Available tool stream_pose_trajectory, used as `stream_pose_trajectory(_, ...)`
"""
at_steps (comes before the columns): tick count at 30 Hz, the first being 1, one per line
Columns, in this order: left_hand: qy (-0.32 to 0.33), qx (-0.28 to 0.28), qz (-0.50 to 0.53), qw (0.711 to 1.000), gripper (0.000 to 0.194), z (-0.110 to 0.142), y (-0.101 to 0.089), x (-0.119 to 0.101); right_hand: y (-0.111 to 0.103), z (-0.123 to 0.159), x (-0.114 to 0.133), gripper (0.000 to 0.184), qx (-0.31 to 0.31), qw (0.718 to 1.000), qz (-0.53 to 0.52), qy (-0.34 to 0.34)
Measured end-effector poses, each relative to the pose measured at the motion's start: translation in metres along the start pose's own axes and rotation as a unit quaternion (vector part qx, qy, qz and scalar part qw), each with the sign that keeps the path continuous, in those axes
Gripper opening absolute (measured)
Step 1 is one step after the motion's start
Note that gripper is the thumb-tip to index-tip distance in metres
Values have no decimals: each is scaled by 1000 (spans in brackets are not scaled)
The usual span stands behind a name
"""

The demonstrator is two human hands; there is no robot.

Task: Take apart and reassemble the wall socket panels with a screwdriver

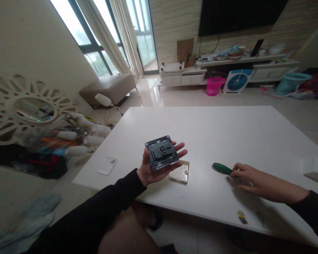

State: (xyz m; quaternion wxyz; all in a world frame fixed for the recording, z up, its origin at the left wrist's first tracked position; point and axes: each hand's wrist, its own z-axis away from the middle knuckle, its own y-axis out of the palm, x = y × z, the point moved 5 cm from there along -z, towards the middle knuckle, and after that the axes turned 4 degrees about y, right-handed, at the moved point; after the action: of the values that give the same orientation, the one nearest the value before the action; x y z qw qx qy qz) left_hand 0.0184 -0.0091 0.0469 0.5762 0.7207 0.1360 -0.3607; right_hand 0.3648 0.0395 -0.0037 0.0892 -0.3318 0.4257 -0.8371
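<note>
My left hand [151, 171] is raised palm up over the white table [228, 134], and a dark grey square switch module [162, 152] lies on its fingers. Just beneath and to the right of it, a white square frame [180, 173] rests on the table top. My right hand [250, 178] lies low on the table to the right, its fingers closed on the end of a green-handled screwdriver [222, 168] that rests on the surface.
A small white cover plate [107, 165] lies near the table's left edge, and a white box [316, 169] at its right edge. Clutter and a decorative mirror [33, 110] fill the floor at left. A TV stand [228, 67], pink basket [214, 85] and fan [237, 80] stand beyond.
</note>
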Motion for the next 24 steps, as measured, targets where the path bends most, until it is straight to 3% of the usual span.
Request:
stream_pose_trajectory(7, 2, 27, -40, 999, 103, 3, 3, 0, 2, -1, 2, 34, 11, 1000, 4, 2)
stream_pose_trajectory(11, 40, 10, -209, 977, 97, -5, -2, -17, 1, -1, 2, 34, 11, 1000, 7, -2)
stream_pose_trajectory(12, 55, 4, -302, 952, 95, -7, -4, -23, 0, 0, 3, 34, 9, 1000, 9, -5)
stream_pose_trajectory(14, 83, -26, -522, 848, 94, -11, -10, -32, -2, 0, 5, 33, 8, 1000, 20, -7)
stream_pose_trajectory(15, 88, -42, -595, 798, 93, -12, -13, -34, -2, 0, 6, 33, 10, 1000, 25, -6)
stream_pose_trajectory(17, 71, -46, -677, 731, 90, -14, -18, -27, -4, 0, 9, 33, 11, 999, 30, -8)
stream_pose_trajectory(24, 35, 107, -779, 617, 76, -21, -21, 22, -8, 1, 12, 33, 6, 1000, 25, -12)
